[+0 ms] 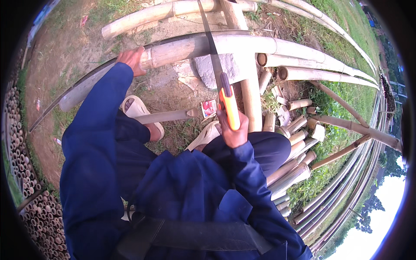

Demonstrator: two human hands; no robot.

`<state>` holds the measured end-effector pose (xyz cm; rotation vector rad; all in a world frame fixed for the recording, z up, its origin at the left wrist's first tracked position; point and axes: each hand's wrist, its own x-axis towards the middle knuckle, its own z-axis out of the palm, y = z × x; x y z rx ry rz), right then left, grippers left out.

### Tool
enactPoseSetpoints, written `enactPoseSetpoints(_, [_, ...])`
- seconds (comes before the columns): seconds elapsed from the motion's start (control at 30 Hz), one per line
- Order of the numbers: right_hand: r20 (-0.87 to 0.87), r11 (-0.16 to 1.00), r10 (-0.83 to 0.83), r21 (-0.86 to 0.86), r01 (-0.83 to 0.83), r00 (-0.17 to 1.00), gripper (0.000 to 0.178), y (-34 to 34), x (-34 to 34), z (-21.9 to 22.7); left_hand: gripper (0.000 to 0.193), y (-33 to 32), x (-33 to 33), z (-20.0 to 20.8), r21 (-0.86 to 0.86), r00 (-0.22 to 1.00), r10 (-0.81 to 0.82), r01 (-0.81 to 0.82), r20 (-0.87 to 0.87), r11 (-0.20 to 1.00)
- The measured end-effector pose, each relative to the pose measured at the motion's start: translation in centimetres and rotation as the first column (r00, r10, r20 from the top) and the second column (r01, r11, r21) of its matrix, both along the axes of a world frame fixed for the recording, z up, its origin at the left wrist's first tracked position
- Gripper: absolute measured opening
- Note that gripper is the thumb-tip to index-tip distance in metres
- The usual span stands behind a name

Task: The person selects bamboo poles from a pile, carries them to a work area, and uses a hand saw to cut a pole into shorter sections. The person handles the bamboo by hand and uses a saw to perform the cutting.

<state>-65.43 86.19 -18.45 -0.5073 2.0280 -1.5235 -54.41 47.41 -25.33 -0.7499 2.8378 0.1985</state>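
A thick pale bamboo pole (177, 50) lies crosswise in front of me. My left hand (132, 60) is closed round it toward its left part. Below and to the right, my right hand (235, 132) grips the orange handle of a handsaw (232, 108). The dark saw blade points away from me and crosses the pole right of my left hand. Whether its teeth are in the bamboo, I cannot tell. Under the pole runs a bamboo support (250, 95), next to a grey stone block (220, 71).
Cut bamboo pieces (297, 138) lie heaped at my right, near a slanting bamboo frame (346, 123). Long poles (333, 216) stretch along the far right. Stacked bamboo ends (43, 212) line the left rim. A short bamboo stick (167, 116) and a small red packet (209, 108) lie between my feet.
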Motion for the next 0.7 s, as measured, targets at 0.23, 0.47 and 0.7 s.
enactPoseSetpoints(0.23, [-0.123, 0.984, -0.006, 0.175, 0.028, 0.992, 0.012, 3.3, 0.9, 1.1, 0.077, -1.6, -2.1, 1.2, 0.038, 0.999, -0.023, 0.024, -0.029, 0.999])
enactPoseSetpoints(0.47, [-0.113, 0.993, 0.012, 0.115, 0.001, 0.994, 0.014, 3.1, 2.2, 0.9, 0.075, -1.9, 0.1, -0.8, -0.126, 0.991, -0.049, 0.033, -0.128, 0.991])
enactPoseSetpoints(0.7, [-0.162, 0.995, -0.037, 0.082, 0.050, 0.986, 0.016, -0.7, -0.7, 0.7, 0.071, -1.4, -1.5, -0.3, -0.015, 0.987, -0.074, 0.073, -0.145, 0.997])
